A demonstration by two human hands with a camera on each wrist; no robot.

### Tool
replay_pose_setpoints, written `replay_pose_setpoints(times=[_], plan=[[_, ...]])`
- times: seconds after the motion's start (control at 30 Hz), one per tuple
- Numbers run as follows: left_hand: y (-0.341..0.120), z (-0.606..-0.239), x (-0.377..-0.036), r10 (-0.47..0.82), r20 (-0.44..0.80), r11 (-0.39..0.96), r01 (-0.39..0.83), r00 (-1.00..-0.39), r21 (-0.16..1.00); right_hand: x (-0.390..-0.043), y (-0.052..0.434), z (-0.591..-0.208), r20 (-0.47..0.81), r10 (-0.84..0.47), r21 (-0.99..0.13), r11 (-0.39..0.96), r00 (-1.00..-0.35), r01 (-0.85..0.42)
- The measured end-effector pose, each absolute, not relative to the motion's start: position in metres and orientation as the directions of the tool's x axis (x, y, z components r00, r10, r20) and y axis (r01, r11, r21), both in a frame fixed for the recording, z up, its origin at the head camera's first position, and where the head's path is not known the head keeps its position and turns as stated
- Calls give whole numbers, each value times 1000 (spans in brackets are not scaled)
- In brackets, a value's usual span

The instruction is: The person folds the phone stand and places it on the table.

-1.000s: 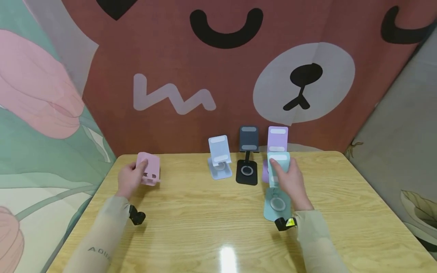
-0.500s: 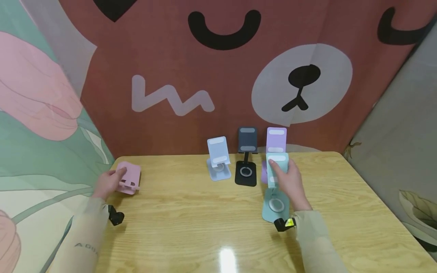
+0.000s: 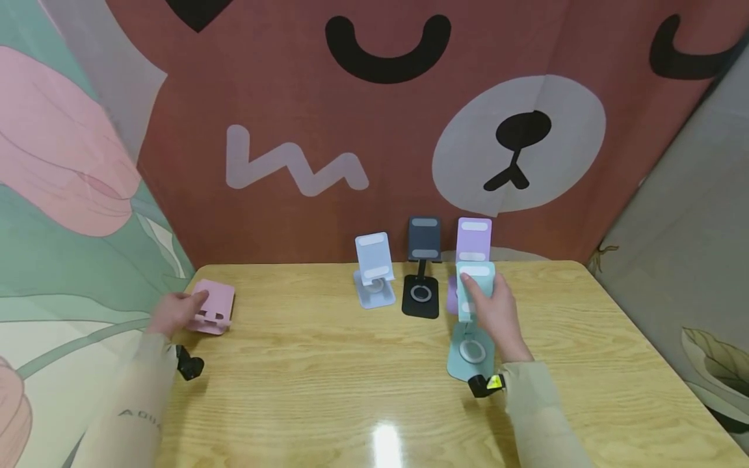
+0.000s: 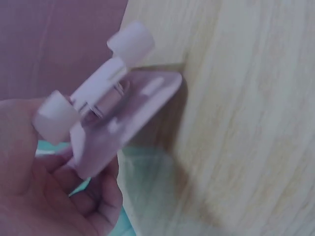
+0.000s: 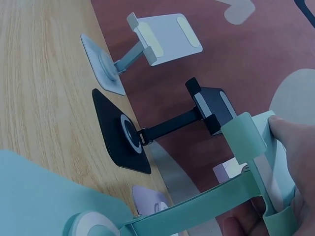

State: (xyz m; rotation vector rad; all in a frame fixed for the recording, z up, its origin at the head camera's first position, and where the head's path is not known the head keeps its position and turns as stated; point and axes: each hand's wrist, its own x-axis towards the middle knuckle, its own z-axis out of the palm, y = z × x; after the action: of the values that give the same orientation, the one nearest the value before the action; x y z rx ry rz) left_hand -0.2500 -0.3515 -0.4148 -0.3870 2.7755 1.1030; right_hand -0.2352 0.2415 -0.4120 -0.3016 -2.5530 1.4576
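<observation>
Left hand (image 3: 173, 312) has its grip closed around a folded pink stand (image 3: 212, 307), way out at the left edge of the bench (image 3: 328, 383). Right hand (image 3: 496, 314) is pinching the top plate of the mint stand (image 3: 471, 315), which sits upright on its base near the middle-right. Behind it in a row along the back: a white stand (image 3: 373, 269), a black stand (image 3: 422, 266) and a purple stand (image 3: 474, 238), just beside each other.
</observation>
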Motion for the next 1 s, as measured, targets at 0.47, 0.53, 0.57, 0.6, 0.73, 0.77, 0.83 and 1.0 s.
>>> replay_pose_setpoints(times=[0.47,0.53,0.57,0.6,0.73,0.77,0.83,1.0], plan=[[-346,-418,-247,-320,-157,707,-346,-934,617,-233,240,-413,69,267,-861,503,-961,78],[-348,-420,-246,-324,-148,716,-344,-935,607,-233,240,-414,71,267,-861,503,-961,76],[-349,-422,-245,-325,-143,723,-343,-935,600,-233,240,-414,73,268,-860,505,-961,75],[-350,-423,-245,-327,-143,728,-345,-934,592,-233,240,-414,73,269,-861,503,-960,75],[-352,-428,-244,-333,-140,742,-351,-932,572,-234,241,-415,73,279,-863,499,-957,80],[-352,-428,-243,-333,-140,743,-351,-932,570,-234,241,-415,73,281,-864,496,-957,80],[-350,-429,-242,-339,-135,742,-353,-931,570,-235,241,-416,73,285,-866,493,-956,80],[-347,-430,-241,-351,-119,744,-354,-929,567,-235,241,-417,79,287,-872,485,-955,74]])
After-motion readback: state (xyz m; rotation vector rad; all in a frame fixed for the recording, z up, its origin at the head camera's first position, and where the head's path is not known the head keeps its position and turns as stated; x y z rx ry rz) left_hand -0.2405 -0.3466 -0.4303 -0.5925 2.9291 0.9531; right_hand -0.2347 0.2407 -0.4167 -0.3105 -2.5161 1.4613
